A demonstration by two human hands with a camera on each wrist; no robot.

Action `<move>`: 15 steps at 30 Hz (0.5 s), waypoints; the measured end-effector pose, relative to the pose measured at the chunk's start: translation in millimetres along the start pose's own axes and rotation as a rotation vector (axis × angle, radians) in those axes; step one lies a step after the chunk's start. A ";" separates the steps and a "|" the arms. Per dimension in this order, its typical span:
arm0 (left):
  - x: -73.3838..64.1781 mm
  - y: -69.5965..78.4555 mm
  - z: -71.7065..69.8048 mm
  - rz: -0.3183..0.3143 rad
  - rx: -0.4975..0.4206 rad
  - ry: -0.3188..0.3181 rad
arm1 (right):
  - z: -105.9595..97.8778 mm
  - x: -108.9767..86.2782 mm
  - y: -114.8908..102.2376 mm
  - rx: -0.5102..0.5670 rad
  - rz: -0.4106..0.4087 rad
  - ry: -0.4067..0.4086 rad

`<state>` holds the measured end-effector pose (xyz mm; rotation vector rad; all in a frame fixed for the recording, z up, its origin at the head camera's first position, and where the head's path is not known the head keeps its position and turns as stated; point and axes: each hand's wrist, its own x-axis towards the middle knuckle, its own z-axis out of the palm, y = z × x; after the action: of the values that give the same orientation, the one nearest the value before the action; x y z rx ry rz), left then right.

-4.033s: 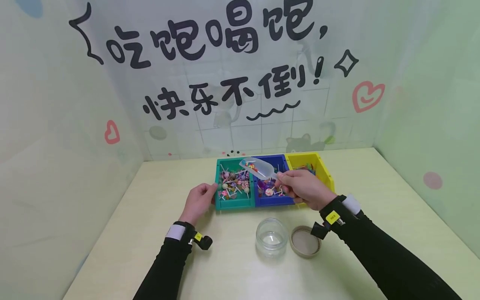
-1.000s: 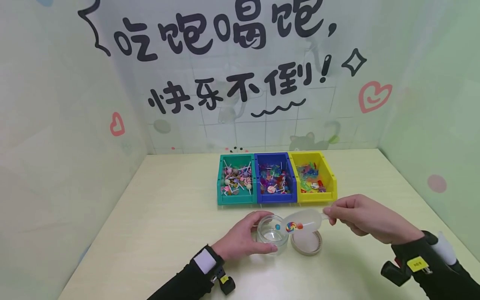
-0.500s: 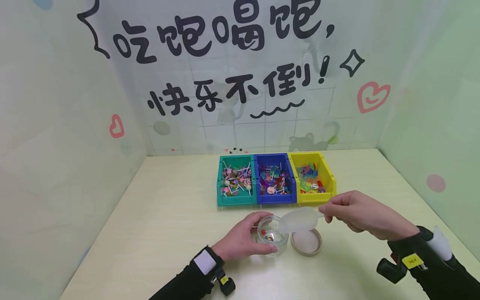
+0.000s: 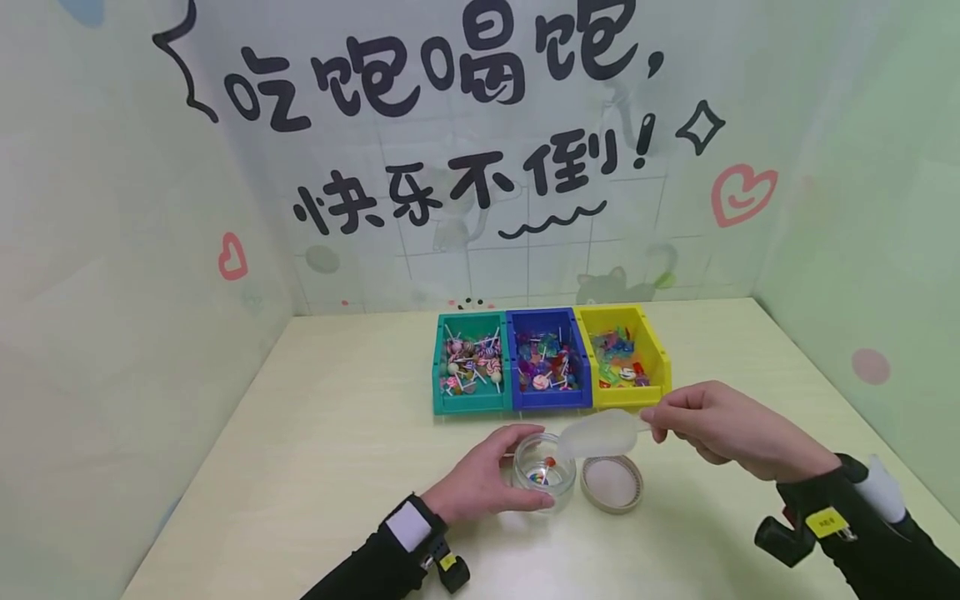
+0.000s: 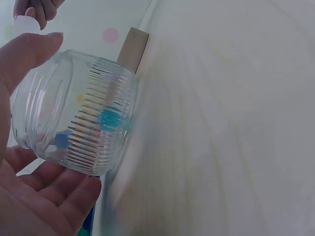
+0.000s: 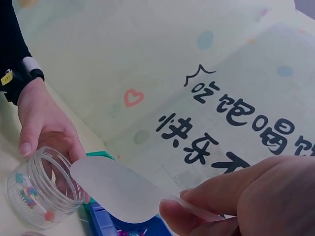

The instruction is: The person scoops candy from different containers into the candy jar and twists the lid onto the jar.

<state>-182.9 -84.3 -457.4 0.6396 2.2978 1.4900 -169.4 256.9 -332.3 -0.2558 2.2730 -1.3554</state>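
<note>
My left hand (image 4: 483, 479) holds a clear glass jar (image 4: 564, 479) on the table, thumb on the near side and fingers on the far side. Inside the jar lie a few small candy pieces (image 5: 109, 119), blue and red among them. With thumb and fingertips, my right hand (image 4: 727, 429) pinches the thin handle of a translucent white scoop (image 4: 598, 435). The scoop is tipped over, its front edge above the jar's right rim, and its underside faces up. In the right wrist view, the scoop's tip (image 6: 81, 169) is close to the jar mouth.
A round lid (image 4: 613, 485) lies just right of the jar. Behind, three joined bins stand in a row: teal (image 4: 474, 403) with small lollipops, blue (image 4: 552, 400) with mixed candies, yellow (image 4: 660, 367) with colourful pieces. Printed walls enclose the table (image 4: 352, 400).
My left hand went from the teal bin to the jar. My right hand brought the scoop from above the bins and tipped it; the candies it carried are now in the jar.
</note>
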 end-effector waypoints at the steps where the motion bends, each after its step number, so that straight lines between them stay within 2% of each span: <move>1: -0.2 0.2 -0.5 -0.008 0.005 0.000 | -0.3 0.0 0.0 0.001 0.001 0.003; 4: -0.1 1.1 -3.8 -0.020 0.001 0.003 | -1.3 0.5 0.0 0.001 0.015 0.017; 8: 0.9 2.9 -11.2 -0.002 -0.028 0.024 | -4.1 0.8 0.8 -0.002 0.028 0.037; 15: 0.9 8.9 -31.5 0.036 -0.049 0.097 | -9.9 0.6 1.8 0.002 0.031 0.068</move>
<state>-197.7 -104.9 -436.7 0.6113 2.3250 1.6224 -174.7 265.2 -330.1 -0.1753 2.3213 -1.3693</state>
